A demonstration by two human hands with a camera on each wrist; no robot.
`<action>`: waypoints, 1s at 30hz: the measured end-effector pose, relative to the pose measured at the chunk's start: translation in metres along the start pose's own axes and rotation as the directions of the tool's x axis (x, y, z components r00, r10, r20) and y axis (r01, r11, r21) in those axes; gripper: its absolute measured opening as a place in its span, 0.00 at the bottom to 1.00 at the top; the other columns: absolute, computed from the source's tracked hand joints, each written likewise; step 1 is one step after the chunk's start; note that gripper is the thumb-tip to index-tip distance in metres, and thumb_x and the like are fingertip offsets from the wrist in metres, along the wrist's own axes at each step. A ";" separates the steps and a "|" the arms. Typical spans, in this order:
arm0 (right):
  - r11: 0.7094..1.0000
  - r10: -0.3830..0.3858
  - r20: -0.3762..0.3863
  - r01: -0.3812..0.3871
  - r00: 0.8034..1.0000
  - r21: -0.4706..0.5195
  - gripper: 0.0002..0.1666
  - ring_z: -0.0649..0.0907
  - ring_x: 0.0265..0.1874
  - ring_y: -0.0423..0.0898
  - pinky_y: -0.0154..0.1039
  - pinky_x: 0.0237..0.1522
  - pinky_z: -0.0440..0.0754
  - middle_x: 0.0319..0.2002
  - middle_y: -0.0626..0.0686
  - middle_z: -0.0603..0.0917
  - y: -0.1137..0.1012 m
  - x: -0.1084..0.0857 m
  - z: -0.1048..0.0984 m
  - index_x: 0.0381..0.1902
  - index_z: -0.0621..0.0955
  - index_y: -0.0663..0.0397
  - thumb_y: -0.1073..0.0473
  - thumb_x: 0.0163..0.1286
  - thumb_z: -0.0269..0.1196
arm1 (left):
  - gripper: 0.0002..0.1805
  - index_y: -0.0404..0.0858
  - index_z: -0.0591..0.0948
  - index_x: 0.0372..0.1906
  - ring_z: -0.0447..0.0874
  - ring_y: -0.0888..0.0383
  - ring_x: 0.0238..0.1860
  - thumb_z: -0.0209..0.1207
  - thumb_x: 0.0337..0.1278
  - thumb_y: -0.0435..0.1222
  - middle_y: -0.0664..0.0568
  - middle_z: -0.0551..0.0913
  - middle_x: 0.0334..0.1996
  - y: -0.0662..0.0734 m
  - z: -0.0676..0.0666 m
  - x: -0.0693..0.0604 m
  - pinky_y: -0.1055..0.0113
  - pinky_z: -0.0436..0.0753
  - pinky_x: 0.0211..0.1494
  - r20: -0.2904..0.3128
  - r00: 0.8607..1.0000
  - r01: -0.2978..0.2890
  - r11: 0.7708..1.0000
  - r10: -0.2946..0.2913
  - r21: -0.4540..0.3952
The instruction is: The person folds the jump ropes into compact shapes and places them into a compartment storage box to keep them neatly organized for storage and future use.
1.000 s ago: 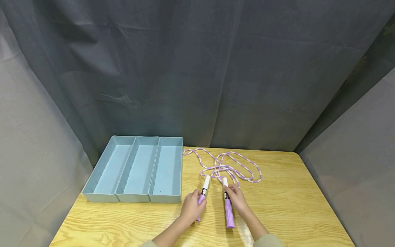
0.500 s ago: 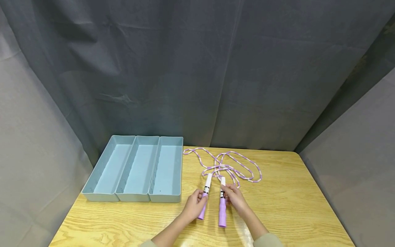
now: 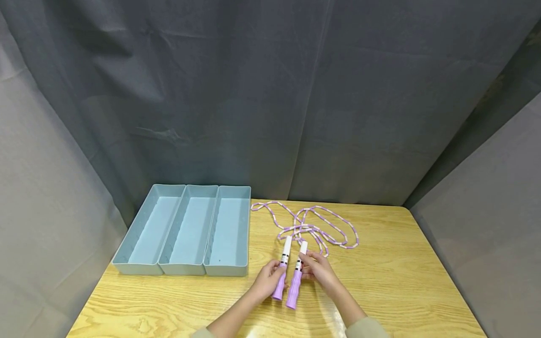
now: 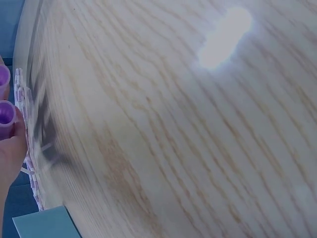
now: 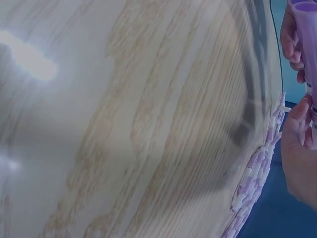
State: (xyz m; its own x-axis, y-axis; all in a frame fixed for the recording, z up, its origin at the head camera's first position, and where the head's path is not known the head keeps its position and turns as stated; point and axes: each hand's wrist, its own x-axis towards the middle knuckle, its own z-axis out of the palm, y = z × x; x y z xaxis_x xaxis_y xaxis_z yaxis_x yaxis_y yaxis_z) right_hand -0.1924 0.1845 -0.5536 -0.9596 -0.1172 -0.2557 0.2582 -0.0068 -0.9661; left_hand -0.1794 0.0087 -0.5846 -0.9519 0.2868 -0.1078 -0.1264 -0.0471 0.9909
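Two purple handles with white tips are held side by side in the head view. My left hand (image 3: 268,279) grips the left handle (image 3: 278,287) around its purple part. With thumb and fingers, my right hand (image 3: 320,271) pinches the right handle (image 3: 294,292) near its white end. The handles' lower ends lean close together but show a narrow gap. Beyond them a purple-and-white beaded rope (image 3: 331,239) lies in loose loops on the table. In the right wrist view, my right hand (image 5: 301,153) holds a handle (image 5: 309,44) at the right edge.
Three blue-grey trays stand side by side at the left: a left tray (image 3: 148,230), a middle tray (image 3: 190,230) and a right tray (image 3: 228,230). The wooden table (image 3: 393,281) is bounded by a dark curtain (image 3: 220,103) behind and grey cloth on both sides.
The right handle has swung leftward at its lower end, and my right hand has shifted slightly left, bringing it nearer the left handle. My left hand has tilted its handle and moved slightly right.
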 end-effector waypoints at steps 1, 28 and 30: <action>1.000 0.008 -0.005 -0.008 1.000 0.004 0.20 0.77 0.20 0.39 0.36 0.28 0.82 0.23 0.48 0.77 -0.001 0.000 0.001 0.45 0.70 0.66 0.54 0.65 0.56 | 0.16 0.24 0.67 0.49 0.80 0.50 0.28 0.46 0.65 0.35 0.36 0.75 0.32 0.000 0.000 0.000 0.56 0.84 0.32 0.003 1.000 0.005 1.000 -0.005 -0.013; 0.994 0.023 -0.124 -0.036 0.992 -0.101 0.24 0.80 0.28 0.44 0.41 0.37 0.81 0.25 0.48 0.80 -0.007 0.004 0.009 0.48 0.73 0.73 0.56 0.64 0.59 | 0.27 0.26 0.65 0.57 0.82 0.55 0.28 0.55 0.59 0.39 0.39 0.82 0.37 -0.001 0.003 -0.004 0.64 0.83 0.30 0.088 0.995 0.037 0.999 -0.037 0.006; 0.995 0.020 -0.118 -0.031 0.993 -0.096 0.23 0.80 0.28 0.44 0.42 0.39 0.81 0.25 0.48 0.80 -0.006 0.004 0.009 0.47 0.73 0.73 0.57 0.64 0.58 | 0.28 0.26 0.64 0.57 0.82 0.54 0.29 0.58 0.57 0.38 0.39 0.82 0.37 -0.002 0.003 -0.004 0.63 0.83 0.31 0.098 0.994 0.037 0.999 -0.037 0.003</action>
State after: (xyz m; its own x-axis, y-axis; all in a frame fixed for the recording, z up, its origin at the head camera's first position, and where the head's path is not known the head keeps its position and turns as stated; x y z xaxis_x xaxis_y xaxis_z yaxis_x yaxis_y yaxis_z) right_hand -0.1967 0.1751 -0.5484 -0.9609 0.0011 -0.2770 0.2759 0.0922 -0.9567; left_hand -0.1744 0.0107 -0.5861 -0.9146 0.3806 -0.1364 -0.1610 -0.0332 0.9864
